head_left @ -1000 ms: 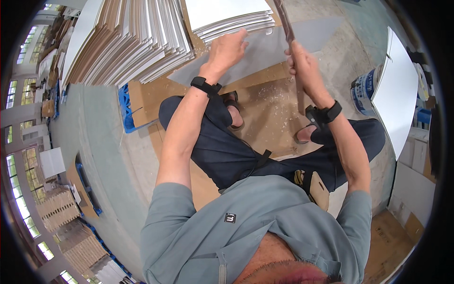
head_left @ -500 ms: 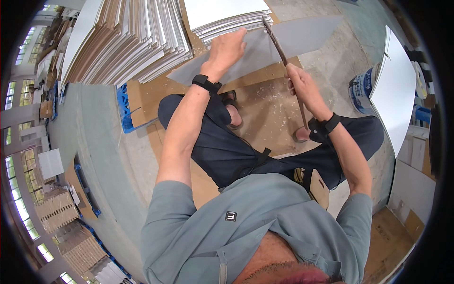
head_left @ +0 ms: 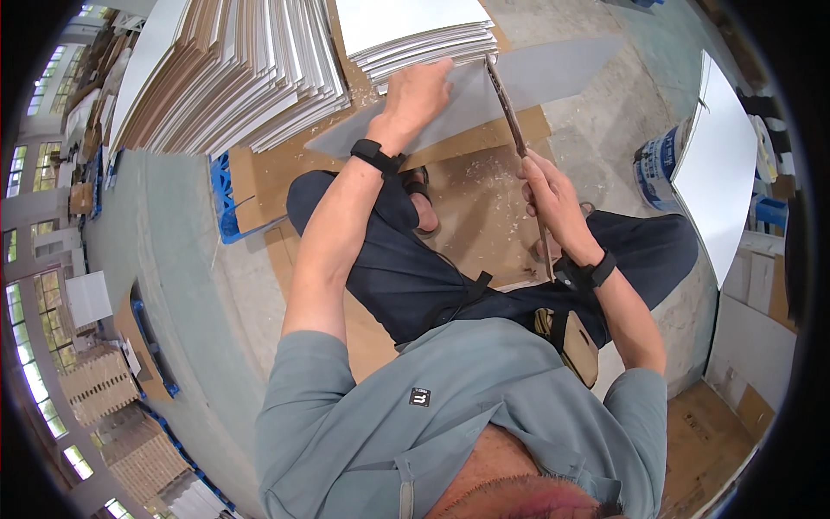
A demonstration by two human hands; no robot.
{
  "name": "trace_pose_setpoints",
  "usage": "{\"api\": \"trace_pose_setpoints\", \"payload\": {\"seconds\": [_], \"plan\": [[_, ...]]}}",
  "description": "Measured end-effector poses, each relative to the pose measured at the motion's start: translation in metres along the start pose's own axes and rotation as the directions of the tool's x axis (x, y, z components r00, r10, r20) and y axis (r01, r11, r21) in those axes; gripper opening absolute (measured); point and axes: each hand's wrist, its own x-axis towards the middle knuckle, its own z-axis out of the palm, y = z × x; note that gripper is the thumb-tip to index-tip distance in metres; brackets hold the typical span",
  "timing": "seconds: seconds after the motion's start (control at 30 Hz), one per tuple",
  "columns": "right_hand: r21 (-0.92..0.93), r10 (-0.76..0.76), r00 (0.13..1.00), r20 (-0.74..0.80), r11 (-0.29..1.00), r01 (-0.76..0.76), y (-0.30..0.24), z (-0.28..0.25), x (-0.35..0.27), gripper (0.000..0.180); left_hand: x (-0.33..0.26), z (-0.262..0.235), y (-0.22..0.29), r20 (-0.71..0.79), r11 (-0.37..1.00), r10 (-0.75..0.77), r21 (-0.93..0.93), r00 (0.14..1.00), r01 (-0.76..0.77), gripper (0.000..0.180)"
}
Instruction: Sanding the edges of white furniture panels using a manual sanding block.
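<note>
A thin grey panel (head_left: pixel 562 71) stands on edge across the space in front of my knees. My left hand (head_left: pixel 417 97) is closed over its upper edge, fingers curled around it. A long, narrow, dark file (head_left: pixel 508 111) is gripped near its middle by my right hand (head_left: pixel 552 197). The file's far end meets the panel's upper edge, to the right of my left hand, and its near end points back toward my lap. Pale shavings (head_left: pixel 497 169) lie scattered on the cardboard (head_left: pixel 467 216) between my feet.
Just beyond the panel is a stack of white boards (head_left: pixel 415 39). A large leaning stack of brown-and-white boards (head_left: pixel 238 82) fills the far left, near a blue pallet (head_left: pixel 226 203). On the right, a white panel (head_left: pixel 722 164) rests against a blue-and-white bucket (head_left: pixel 657 169).
My right hand has drawn the file back toward my body, so its far end now sits lower at the panel edge. The left hand stays at nearly the same spot.
</note>
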Motion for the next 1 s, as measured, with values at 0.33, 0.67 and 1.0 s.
{"api": "trace_pose_setpoints", "payload": {"seconds": [0.33, 0.67, 1.0], "plan": [[-0.083, -0.229, 0.963, -0.139, 0.972, 0.219, -0.034, -0.02, 0.054, 0.045, -0.027, 0.011, 0.026, -0.109, 0.995, 0.1, -0.008, 0.989, -0.102, 0.006], [-0.04, -0.074, 0.988, -0.138, 0.997, 0.069, -0.015, -0.053, 0.025, 0.046, -0.012, 0.01, 0.027, 0.022, 0.996, 0.086, -0.033, 0.996, -0.085, 0.017], [0.166, 0.195, 0.974, 0.116, 0.963, -0.213, 0.019, -0.02, 0.012, 0.055, -0.004, 0.014, 0.035, 0.035, 0.997, 0.066, 0.035, 0.997, -0.067, 0.016]]}}
